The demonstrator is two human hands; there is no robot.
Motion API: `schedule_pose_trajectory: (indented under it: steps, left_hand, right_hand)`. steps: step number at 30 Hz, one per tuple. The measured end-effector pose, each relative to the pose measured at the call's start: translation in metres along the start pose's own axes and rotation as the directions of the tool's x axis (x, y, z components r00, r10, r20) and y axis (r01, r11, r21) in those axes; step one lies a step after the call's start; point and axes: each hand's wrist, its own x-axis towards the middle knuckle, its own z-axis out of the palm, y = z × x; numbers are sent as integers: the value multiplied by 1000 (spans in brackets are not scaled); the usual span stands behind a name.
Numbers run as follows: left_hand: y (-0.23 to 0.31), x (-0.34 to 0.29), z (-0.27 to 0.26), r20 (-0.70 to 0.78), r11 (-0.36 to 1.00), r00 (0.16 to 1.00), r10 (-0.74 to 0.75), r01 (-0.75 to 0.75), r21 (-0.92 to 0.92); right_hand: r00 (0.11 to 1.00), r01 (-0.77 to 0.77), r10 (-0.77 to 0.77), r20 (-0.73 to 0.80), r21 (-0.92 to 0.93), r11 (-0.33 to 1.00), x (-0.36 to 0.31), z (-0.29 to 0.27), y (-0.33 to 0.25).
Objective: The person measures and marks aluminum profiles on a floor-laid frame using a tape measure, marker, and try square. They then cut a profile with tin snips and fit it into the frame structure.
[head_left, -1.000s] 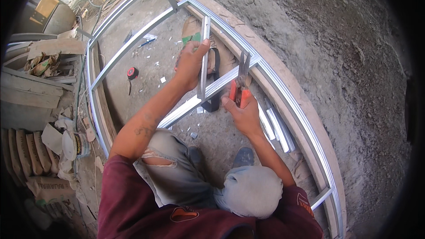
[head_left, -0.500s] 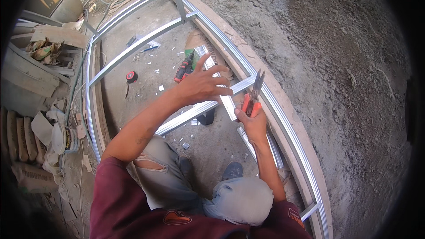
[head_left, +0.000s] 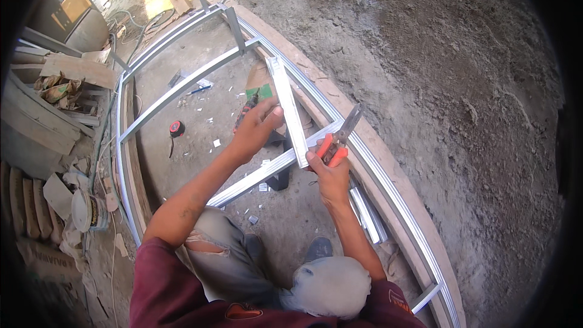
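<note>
Tin snips (head_left: 345, 130) with red handles and dark blades rest in my right hand (head_left: 330, 173), which is closed around them. Its thumb also presses the near end of a short silver metal channel (head_left: 289, 109). The channel slants up and away, above a crossbar of the metal frame (head_left: 258, 173). At the channel's left edge is my left hand (head_left: 255, 127), its fingers curled and its thumb against the edge; some fingertips are hidden. Just beyond the left hand, a red and black cordless drill (head_left: 244, 112) lies on the ground, partly covered by the hand.
The long frame has curved side rails and short upright posts (head_left: 234, 29). Inside it lie a red and black tape measure (head_left: 177, 128), metal scraps and a blue pen (head_left: 199, 90). Cut channels (head_left: 367, 215) lie at the right. Boards, sacks (head_left: 30, 191) and a bucket (head_left: 90, 209) stand left.
My left hand has gone from spread fingers above the channel to curled fingers at its left edge. The channel now stands more in view, and my right hand has shifted slightly left with the snips.
</note>
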Motion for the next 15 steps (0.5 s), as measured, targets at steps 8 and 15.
schedule_pose_trajectory:
  steps: [8, 15]
  left_hand:
    - [-26, 6, 3, 53, 928, 982, -182, 189, -321]
    - [-20, 5, 3, 84, 878, 979, -188, 205, -432]
  right_hand:
    - [1000, -12, 12, -18, -1, 1000, -7, 6, 5]
    - [999, -34, 34, -11, -5, 999, -8, 7, 6]
